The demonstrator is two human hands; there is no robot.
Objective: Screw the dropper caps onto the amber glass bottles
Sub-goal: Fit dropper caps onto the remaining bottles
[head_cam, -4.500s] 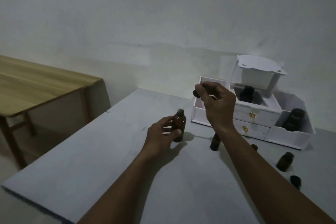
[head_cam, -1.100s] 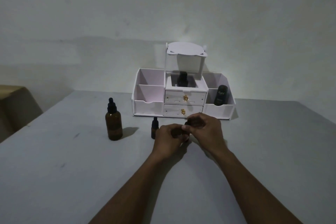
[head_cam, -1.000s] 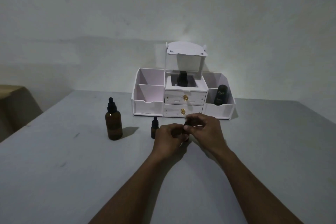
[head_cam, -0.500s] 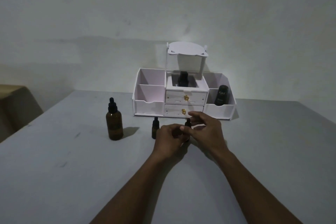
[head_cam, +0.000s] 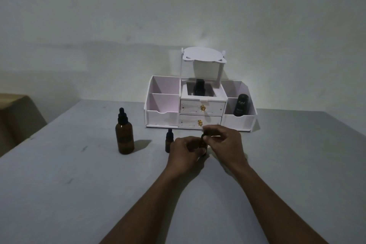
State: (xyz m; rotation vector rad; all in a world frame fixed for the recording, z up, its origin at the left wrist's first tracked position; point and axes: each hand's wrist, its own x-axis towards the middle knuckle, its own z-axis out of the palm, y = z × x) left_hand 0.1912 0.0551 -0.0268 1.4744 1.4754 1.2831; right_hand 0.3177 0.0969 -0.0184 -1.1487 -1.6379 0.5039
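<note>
The small amber bottle is mostly covered by the left hand gripping it and the right hand pinching its dropper cap; how far the cap is seated cannot be told. The left forearm and right forearm run off the bottom edge. A dark bottle in the white organizer is half hidden behind its compartment wall

The large amber glass bottle has been fitted with its black dropper cap and released. A small amber glass bottle is now gripped by the left hand, its top pinched by the right hand.
</note>
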